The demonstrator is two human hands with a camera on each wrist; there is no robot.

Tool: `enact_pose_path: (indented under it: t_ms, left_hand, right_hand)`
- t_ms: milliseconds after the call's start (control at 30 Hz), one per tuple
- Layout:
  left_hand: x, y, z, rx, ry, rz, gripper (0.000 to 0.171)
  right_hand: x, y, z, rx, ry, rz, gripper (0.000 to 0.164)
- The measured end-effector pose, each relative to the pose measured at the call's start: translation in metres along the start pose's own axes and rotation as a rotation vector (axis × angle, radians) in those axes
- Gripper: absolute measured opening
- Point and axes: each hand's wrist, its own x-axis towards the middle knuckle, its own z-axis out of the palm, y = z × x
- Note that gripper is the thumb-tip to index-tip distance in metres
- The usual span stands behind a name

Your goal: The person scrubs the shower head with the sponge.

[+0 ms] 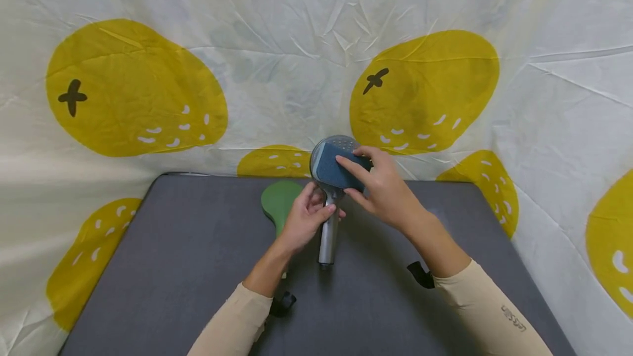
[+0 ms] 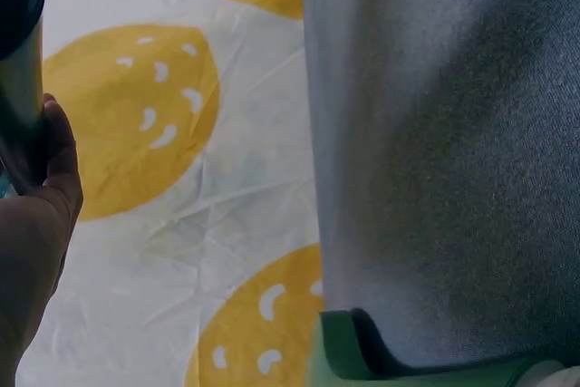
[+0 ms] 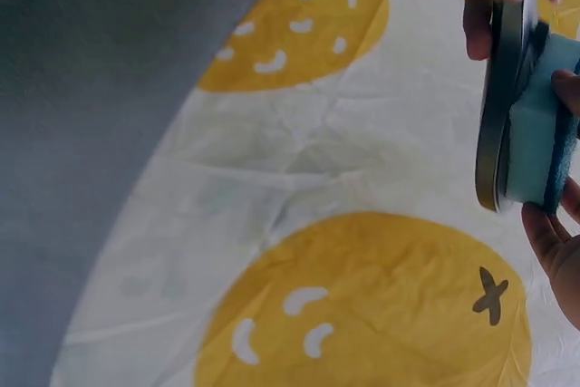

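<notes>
Spanning the lower view: grey counter (image 1: 207,273). Held over its far edge's middle: handheld shower head (image 1: 328,229), left hand's (image 1: 305,218) fingers curled round the handle (image 1: 327,247), apparently steadying it against pressure. Green paddle-shaped item (image 1: 279,200) rests left of it, near that edge. Blue sponge (image 1: 336,170) bears flat on the spray face (image 1: 340,142); right hand's (image 1: 388,188) fingers, part-spread, pinch its sides.

Soft light is filling the head view, catching creases in the cloth (image 1: 296,21) and gleaming faintly on the handle (image 1: 327,240); a diffuse shadow (image 1: 378,249) is spreading over the table (image 1: 207,246) to its right. Both wrist views are looking dimmer, the left hand (image 2: 32,251) lying in shade, the table blurring in the right one.
</notes>
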Motion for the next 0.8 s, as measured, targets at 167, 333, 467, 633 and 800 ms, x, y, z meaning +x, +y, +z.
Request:
enact_pose_path:
  t_ms: [167, 333, 467, 633, 800]
  left_hand:
    - [-0.001, -0.001, -0.003, -0.027, -0.015, -0.005, 0.068]
    - [-0.003, -0.001, -0.006, -0.023, -0.049, -0.058, 0.078]
    - [-0.003, -0.002, -0.006, -0.019, -0.060, -0.047, 0.075]
    - [-0.001, -0.004, -0.007, -0.050, -0.070, -0.058, 0.068]
    - [-0.001, -0.002, -0.008, -0.063, -0.075, -0.118, 0.065]
  right_hand:
    - [-0.018, -0.009, 0.007, 0.030, 0.010, 0.017, 0.071]
    - [-0.022, -0.010, 0.011, 0.037, 0.011, 0.019, 0.072]
    - [-0.018, -0.005, 0.010, 0.044, 0.016, 0.015, 0.073]
    - [-0.013, -0.002, 0.010, 0.041, 0.032, 0.002, 0.075]
    - [-0.008, 0.000, 0.010, 0.024, 0.033, -0.022, 0.073]
